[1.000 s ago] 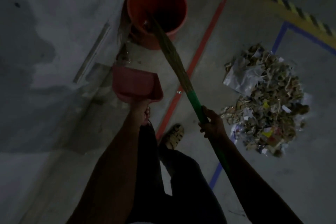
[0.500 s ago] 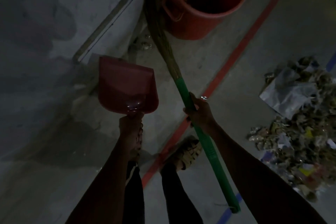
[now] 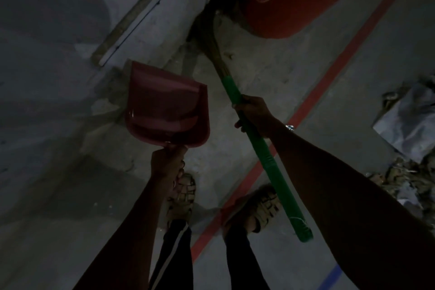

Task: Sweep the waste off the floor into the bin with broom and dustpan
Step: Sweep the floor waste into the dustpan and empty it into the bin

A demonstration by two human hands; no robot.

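Left hand: the left hand (image 3: 168, 162) gripped the handle of the red dustpan (image 3: 167, 106), fingers curled round it, at about 7 o'clock from the middle of the view.
Dustpan: it was held off the floor, its open mouth pointing toward 11 o'clock, with nothing visible inside.
Right hand: the right hand (image 3: 256, 115) was wrapped round the green handle of the broom (image 3: 263, 146), near the handle's upper end.
Broom: it ran from 5 o'clock up toward 12 o'clock, and its straw head reached the floor just beside the bin's base.
Bin: the red bin (image 3: 296, 0) stood at 1 o'clock, partly cut off by the top edge.
Waste: the waste (image 3: 409, 167), paper and scraps, lay in a heap at 3 to 4 o'clock, well apart from the dustpan.
Floor: the grey floor (image 3: 306, 73) carried a red tape line (image 3: 329, 73) running from 1 o'clock down to 6 o'clock.
Feet: two sandalled feet (image 3: 181, 198) stood at 6 o'clock, one on each side of the line's lower stretch.
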